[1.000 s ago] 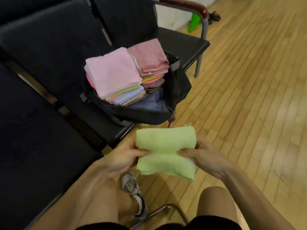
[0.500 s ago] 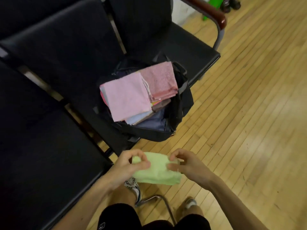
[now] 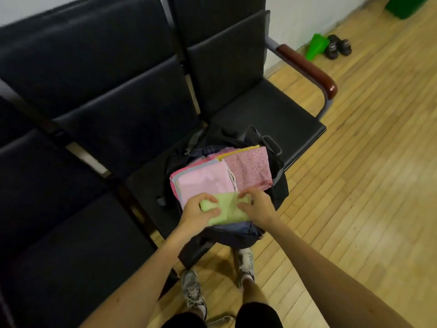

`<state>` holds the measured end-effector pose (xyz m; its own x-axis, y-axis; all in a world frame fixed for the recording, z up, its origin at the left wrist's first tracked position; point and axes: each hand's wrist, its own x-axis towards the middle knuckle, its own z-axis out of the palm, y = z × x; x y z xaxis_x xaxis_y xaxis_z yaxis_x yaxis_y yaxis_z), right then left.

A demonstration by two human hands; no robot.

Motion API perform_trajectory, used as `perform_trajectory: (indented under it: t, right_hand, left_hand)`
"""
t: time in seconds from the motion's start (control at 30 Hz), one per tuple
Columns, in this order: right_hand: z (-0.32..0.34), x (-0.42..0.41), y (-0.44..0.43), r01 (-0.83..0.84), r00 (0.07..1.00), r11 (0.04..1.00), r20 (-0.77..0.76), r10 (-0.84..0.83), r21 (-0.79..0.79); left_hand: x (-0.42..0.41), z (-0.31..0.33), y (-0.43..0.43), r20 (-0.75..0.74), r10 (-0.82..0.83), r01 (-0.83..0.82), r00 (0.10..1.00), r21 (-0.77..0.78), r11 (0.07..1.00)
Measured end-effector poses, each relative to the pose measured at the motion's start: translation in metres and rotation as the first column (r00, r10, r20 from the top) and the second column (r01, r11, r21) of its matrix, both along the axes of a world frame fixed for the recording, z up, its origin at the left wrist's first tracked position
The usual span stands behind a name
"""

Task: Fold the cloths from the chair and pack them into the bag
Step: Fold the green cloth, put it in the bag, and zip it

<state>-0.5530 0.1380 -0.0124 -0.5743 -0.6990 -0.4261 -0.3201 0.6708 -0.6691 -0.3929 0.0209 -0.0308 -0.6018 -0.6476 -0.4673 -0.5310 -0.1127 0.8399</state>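
Observation:
A folded light green cloth [image 3: 228, 209] is held over the near side of the open dark bag [image 3: 280, 185], which sits on the black chair seat [image 3: 272, 112]. My left hand [image 3: 197, 214] grips the cloth's left end, thumb on top. My right hand [image 3: 256, 207] holds its right end with curled fingers. Inside the bag lie two stacks of folded cloths: a light pink one [image 3: 203, 183] tops the left stack and a darker speckled pink one [image 3: 248, 169] tops the right.
A row of black seats [image 3: 82, 162] runs to the left, with a red-brown armrest [image 3: 307, 67] on the right. My two shoes [image 3: 246, 261] stand on the wooden floor below the bag. Black sandals [image 3: 337, 47] and a green object [image 3: 316, 47] lie by the wall.
Both hands have carried the green cloth forward from in front of my legs to above the bag's near side. The view has risen and now looks more steeply down.

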Motion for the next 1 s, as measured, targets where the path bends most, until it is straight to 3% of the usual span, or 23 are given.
perform_trajectory:
  t: [0.2, 0.33, 0.47, 0.57, 0.63, 0.7, 0.8, 0.87, 0.9, 1.0]
  right_hand:
    - [-0.059, -0.04, -0.065, -0.09, 0.995, 0.995, -0.051, 0.088, -0.033]
    - [-0.1, -0.059, -0.101, -0.179, 0.984, 0.984, -0.007, 0.18, 0.02]
    - [-0.133, -0.069, -0.116, -0.289, 0.957, 0.957, 0.012, 0.289, 0.013]
    - [-0.138, -0.076, -0.123, -0.336, 0.942, 0.941, 0.031, 0.335, 0.049]
    - [-0.139, -0.079, -0.123, -0.366, 0.93, 0.929, 0.027, 0.366, 0.045]
    - [-0.137, -0.083, -0.121, -0.4, 0.916, 0.916, -0.016, 0.4, 0.006]
    - [-0.135, -0.092, -0.119, -0.428, 0.903, 0.903, -0.059, 0.425, -0.051]
    - [-0.129, -0.106, -0.12, -0.34, 0.939, 0.937, -0.083, 0.333, -0.08]
    - [-0.126, -0.114, -0.121, -0.258, 0.963, 0.962, -0.099, 0.249, -0.092]
    - [-0.125, -0.144, -0.118, -0.078, 0.985, 0.994, -0.16, 0.066, -0.07]
  left_hand:
    - [-0.041, -0.05, -0.045, 0.104, 0.155, -0.157, 0.983, 0.014, 0.988]
    - [-0.062, -0.084, -0.068, 0.247, 0.244, -0.262, 0.938, 0.039, 0.964]
    - [-0.069, -0.109, -0.076, 0.4, 0.167, -0.149, 0.901, -0.074, 0.986]
    - [-0.077, -0.105, -0.08, 0.528, 0.094, 0.063, 0.844, -0.271, 0.961]
    - [-0.089, -0.098, -0.082, 0.521, 0.134, 0.117, 0.843, -0.42, 0.9]
    - [-0.115, -0.086, -0.093, 0.411, 0.188, 0.012, 0.892, -0.436, 0.9]
    - [-0.172, -0.074, -0.119, 0.234, 0.264, -0.206, 0.936, -0.243, 0.948]
    - [-0.215, -0.086, -0.138, 0.191, 0.378, -0.378, 0.906, -0.036, 0.925]
    - [-0.234, -0.094, -0.147, 0.212, 0.459, -0.491, 0.863, 0.132, 0.861]
    - [-0.275, -0.12, -0.164, 0.349, 0.569, -0.648, 0.744, 0.581, 0.492]
